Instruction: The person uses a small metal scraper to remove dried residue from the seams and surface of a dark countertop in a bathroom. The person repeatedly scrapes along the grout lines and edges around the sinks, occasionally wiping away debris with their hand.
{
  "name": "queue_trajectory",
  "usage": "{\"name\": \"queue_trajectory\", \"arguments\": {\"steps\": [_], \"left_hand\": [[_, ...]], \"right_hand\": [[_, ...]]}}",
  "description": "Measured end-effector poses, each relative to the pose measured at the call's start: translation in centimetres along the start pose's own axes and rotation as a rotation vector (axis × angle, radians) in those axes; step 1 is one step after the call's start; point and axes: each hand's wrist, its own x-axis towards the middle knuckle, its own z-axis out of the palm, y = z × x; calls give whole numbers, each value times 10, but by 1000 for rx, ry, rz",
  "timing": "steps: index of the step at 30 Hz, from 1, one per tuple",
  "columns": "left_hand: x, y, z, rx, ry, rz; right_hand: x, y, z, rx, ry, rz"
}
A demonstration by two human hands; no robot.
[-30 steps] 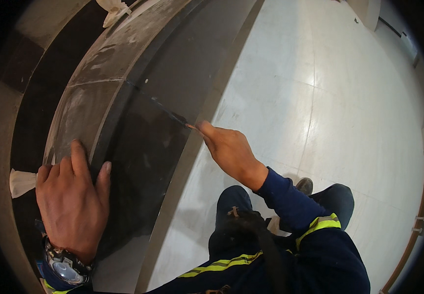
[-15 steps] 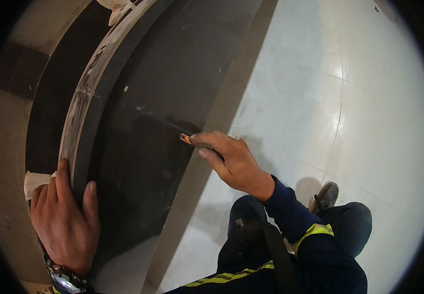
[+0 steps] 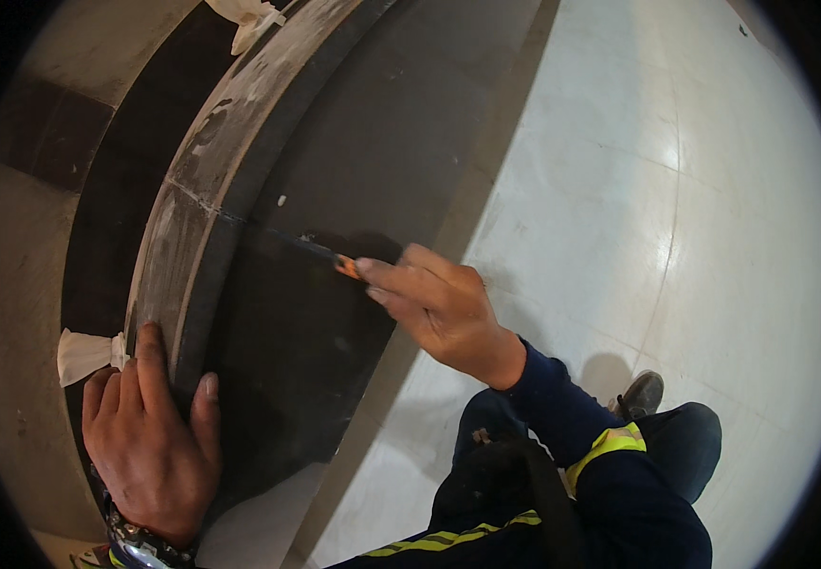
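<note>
- Closed in a pinch, by thumb and fingers of the right hand (image 3: 444, 308), on an orange-and-black tool (image 3: 346, 266); only the front part visible, the rest hidden inside the grip.
- Located, with the tool, over the dark panel (image 3: 373, 133), with its front end at the seam (image 3: 273, 230); exact contact too small to tell.
- Shifted along the seam since half a second ago: now nearer to the dusty ledge (image 3: 164, 275) and to the white fleck (image 3: 282, 200) on the panel.
- Carried along with the tool: right-hand fingers, now reaching farther in over the panel than in the earliest view, then mostly above the pale floor (image 3: 600, 218) at the panel's border.
- Laid palm down with the left hand (image 3: 150, 455), empty as far as visible: index finger extended onto the ledge, thumb spread apart, other fingers close together beside the white cloth (image 3: 88, 356).
- Little changed in the left hand's pose from both earlier views; again near the same cloth.
- Altered in viewing angle: ledge's dusty face now broader than half a second ago, closer to its look in the earliest view.
</note>
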Motion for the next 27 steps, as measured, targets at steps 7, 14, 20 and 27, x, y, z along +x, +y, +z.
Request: {"name": "queue_trajectory", "arguments": {"steps": [7,14,20,27], "left_hand": [[3,3,-1,-25,-7,13],[3,4,-2,-48,-18,-13],[0,3,2,15,53,6],[2,3,0,-38,21,6]], "right_hand": [[46,-29,2,164,83,-40],[-5,-2,-2,314,22,133],[13,-14,9,281,45,91],[16,-30,-3,269,-3,214]]}}
